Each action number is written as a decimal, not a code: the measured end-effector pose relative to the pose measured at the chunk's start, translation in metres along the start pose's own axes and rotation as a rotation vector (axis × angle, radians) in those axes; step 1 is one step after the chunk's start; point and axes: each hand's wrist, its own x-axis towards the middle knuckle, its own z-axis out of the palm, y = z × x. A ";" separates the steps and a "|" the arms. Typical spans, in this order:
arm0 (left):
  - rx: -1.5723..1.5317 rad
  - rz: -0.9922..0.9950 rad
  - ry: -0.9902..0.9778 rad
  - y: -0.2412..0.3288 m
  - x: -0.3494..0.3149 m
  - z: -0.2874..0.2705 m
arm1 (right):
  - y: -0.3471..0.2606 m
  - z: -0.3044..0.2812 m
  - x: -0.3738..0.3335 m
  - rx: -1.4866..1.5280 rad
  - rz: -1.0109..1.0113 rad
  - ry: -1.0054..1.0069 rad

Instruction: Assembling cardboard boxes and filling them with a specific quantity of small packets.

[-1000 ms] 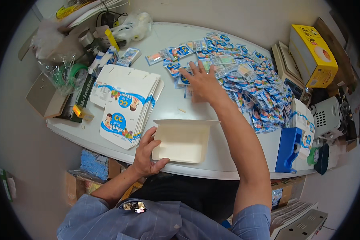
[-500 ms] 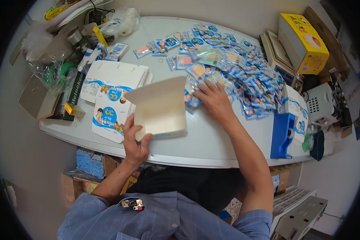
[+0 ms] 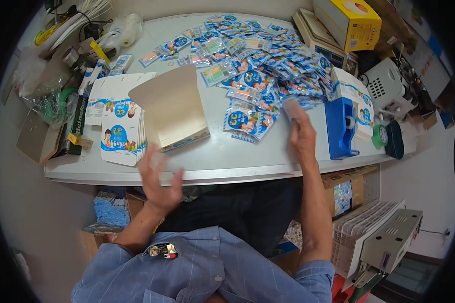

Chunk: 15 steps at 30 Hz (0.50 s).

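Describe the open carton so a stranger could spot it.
On the white table, look between the flat printed cartons at left and the blue packets. The open carton there has its flap open; unlike the flat ones, it shows a plain cream inside.

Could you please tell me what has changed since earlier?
The open box has moved left, and the left hand appears to have let go. The right hand has left the pile and holds a packet. Several packets have slid nearer the person. The tape dispenser and flat cartons stayed.
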 end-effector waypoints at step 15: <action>0.062 0.114 -0.786 0.014 0.096 0.161 | -0.018 -0.016 -0.053 0.947 0.825 0.452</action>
